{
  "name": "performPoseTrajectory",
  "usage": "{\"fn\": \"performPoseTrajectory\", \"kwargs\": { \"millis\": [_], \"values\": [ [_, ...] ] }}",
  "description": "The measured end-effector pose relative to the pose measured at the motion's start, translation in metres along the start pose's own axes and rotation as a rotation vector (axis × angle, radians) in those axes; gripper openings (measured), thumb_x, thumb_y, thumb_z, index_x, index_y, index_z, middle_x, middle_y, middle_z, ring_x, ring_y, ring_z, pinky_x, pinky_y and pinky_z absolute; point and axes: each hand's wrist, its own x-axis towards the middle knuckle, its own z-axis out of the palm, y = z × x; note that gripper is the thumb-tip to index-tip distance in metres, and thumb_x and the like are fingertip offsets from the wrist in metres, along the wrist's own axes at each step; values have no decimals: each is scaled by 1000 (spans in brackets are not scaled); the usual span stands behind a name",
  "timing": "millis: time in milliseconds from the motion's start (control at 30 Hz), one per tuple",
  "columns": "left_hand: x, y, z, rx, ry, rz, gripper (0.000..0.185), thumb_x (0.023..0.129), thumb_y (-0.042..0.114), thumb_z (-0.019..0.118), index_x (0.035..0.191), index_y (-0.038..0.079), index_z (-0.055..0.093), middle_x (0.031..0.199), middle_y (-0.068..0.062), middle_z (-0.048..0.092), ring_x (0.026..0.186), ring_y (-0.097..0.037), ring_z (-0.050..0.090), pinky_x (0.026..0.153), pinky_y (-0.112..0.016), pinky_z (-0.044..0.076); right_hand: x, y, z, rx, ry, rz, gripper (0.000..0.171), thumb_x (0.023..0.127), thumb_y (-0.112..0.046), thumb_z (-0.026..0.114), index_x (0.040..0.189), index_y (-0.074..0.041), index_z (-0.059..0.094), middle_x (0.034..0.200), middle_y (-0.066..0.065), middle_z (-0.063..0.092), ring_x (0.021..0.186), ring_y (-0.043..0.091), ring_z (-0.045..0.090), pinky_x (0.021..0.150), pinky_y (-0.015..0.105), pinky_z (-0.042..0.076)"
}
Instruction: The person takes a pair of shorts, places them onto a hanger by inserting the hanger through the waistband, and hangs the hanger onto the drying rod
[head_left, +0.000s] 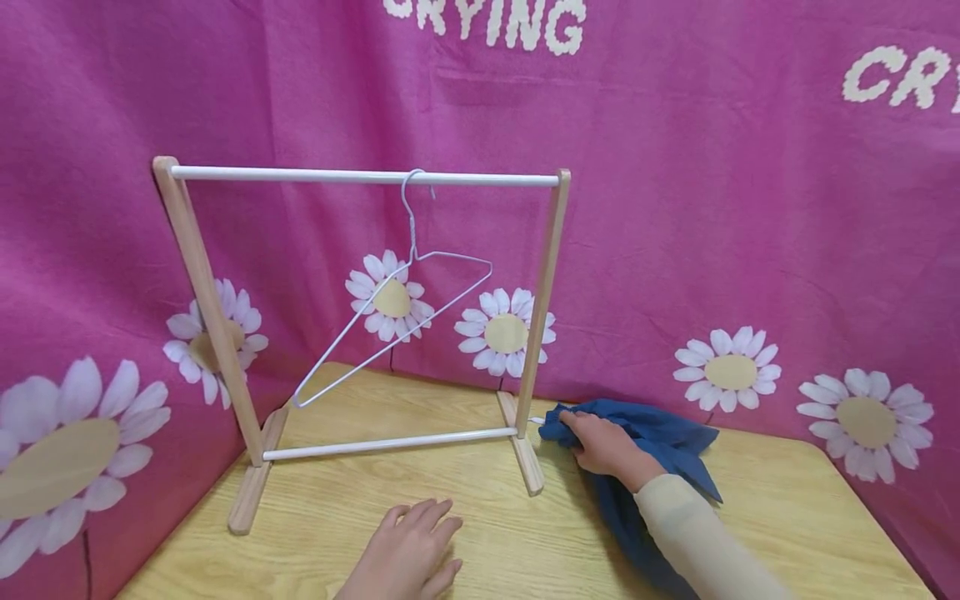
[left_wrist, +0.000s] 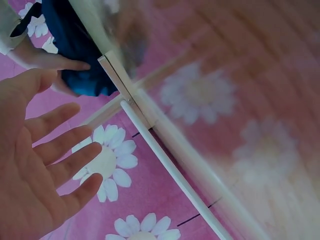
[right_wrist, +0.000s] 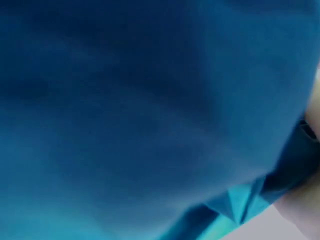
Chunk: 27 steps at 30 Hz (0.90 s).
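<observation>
My left hand (head_left: 408,550) lies flat on the wooden table (head_left: 787,517) in front of the rack, fingers spread and holding nothing; the left wrist view shows its straight fingers (left_wrist: 60,160). My right hand (head_left: 600,446) is on a crumpled blue cloth (head_left: 667,442) just right of the rack's right foot, fingers and thumb closing on the cloth's left edge. The left wrist view shows that right hand (left_wrist: 40,60) against the cloth (left_wrist: 75,40). Blue cloth (right_wrist: 150,100) fills the right wrist view. A white wire hanger (head_left: 412,233) hangs tilted and bare from the rack's top rod (head_left: 360,176).
The small rack has two wooden posts (head_left: 206,308) on feet and a lower white rod (head_left: 390,444), seen close in the left wrist view (left_wrist: 165,160). A pink curtain with daisies (head_left: 727,371) closes the back and sides of the table.
</observation>
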Motion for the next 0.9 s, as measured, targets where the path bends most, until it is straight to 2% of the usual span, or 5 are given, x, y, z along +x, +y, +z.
{"fn": "performPoseTrajectory", "kwargs": {
  "millis": [133,300,567,733,900],
  "values": [
    [0,2,-1,-46,-35,1,33,89,41,74,110,17,73,123,-4,69,108,-20,67,81,-40,56,-13,6,-18,-5,107,-42,50,87,-2,75,133,2,56,117,18,67,102,36,66,84,52,56],
    [3,2,-4,-95,-19,-27,32,88,38,75,109,14,72,122,-5,69,108,-21,67,81,-40,56,-27,12,-51,57,273,-127,44,85,1,76,126,0,58,107,11,67,95,27,64,87,48,56],
    [3,4,-12,-157,-24,-73,31,89,35,75,109,12,73,123,-9,68,112,-25,65,83,-44,55,-47,19,-98,127,472,-254,39,82,10,75,114,-6,59,96,7,63,87,22,59,79,48,55],
    [7,4,-18,-176,-1,-89,31,91,34,74,111,11,73,126,-10,67,116,-25,64,86,-46,54,-62,17,-126,117,578,-295,44,79,14,75,116,-4,59,99,8,64,87,21,59,76,47,53],
    [15,0,-24,-170,36,-93,31,91,34,74,113,11,72,129,-11,67,120,-26,62,88,-46,54,-74,10,-153,106,638,-285,45,79,12,76,118,-2,59,102,9,65,87,22,61,80,41,53]
  ]
}}
